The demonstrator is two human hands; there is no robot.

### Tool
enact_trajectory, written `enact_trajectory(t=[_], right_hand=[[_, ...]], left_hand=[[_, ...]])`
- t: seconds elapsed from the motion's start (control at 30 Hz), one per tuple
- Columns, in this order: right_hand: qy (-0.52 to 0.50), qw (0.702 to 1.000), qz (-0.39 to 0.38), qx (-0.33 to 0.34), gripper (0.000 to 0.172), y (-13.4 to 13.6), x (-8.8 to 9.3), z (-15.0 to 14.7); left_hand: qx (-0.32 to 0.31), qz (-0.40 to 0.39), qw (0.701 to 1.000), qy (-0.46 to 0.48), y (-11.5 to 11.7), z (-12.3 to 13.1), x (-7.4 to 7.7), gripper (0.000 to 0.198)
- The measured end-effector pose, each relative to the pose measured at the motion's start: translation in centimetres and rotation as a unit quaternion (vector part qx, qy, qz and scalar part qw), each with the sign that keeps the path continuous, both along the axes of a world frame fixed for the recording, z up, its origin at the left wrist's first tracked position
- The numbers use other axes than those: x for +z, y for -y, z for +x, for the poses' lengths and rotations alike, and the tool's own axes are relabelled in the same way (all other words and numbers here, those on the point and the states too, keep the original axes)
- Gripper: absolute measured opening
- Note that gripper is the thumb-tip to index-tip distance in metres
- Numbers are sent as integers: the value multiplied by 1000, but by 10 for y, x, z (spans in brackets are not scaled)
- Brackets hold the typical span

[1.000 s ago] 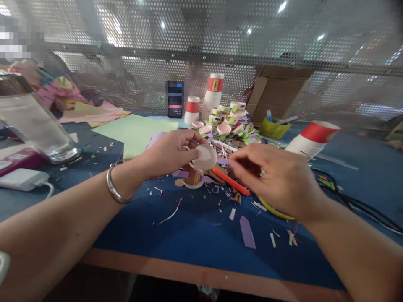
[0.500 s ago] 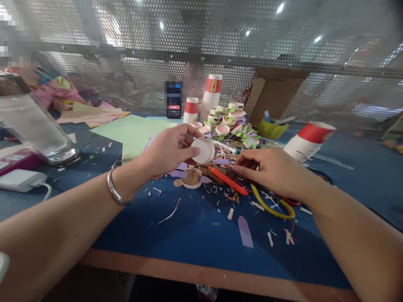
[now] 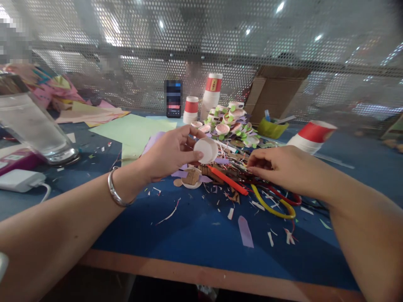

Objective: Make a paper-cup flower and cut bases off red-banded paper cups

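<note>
Blue table (image 3: 195, 235) fills the lower frame, mesh screen (image 3: 220, 42) across the top. Green sheet (image 3: 135, 128) left of centre, glass jar (image 3: 34, 126) at left edge. Pile of cups (image 3: 231, 121) just above centre, tipped cup (image 3: 310, 136) at right.

Left hand (image 3: 168, 153) is at centre, raised off the table. Thumb and fingers pinch a white disc (image 3: 206, 150) by its rim, flat face toward camera.

Right hand (image 3: 283, 167) is right of centre, palm down. Its curled fingertips (image 3: 253, 164) are close together and down in the scraps (image 3: 234, 167). Can't tell whether they grip anything.

Disc sits above the scraps, well apart from the right hand. Orange marker (image 3: 227, 180) lies between the hands, on the table. Yellow loop (image 3: 273, 209) is below the right hand.
</note>
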State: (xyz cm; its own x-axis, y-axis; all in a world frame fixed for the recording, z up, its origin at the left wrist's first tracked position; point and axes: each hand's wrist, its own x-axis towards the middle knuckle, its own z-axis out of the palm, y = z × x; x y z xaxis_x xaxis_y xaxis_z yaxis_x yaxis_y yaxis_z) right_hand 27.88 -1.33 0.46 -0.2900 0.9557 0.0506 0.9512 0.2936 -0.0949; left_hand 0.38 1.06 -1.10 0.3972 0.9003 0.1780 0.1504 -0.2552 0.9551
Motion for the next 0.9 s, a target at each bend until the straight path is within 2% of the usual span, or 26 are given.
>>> enact_trajectory(t=[0.17,0.3,0.47,0.6,0.9], right_hand=[[19,1000,-21,-11,12,-3,1,6],[8,998,-51,19,14,-3,-1,7],[-6,997,-24,71,13,-4,-5,7],[-8,997,-33,76,11,-3,-5,5],[-27,999,-21,38,12,3,5,2]], left_hand=[[-1,13,1000,-8,1,1,1,34],[-3,15,1000,-5,2,2,1,33],[1,25,1000,-19,1,1,0,35],[1,19,1000,-13,2,1,0,37],[-18,-114,992,58,4,4,3,29]])
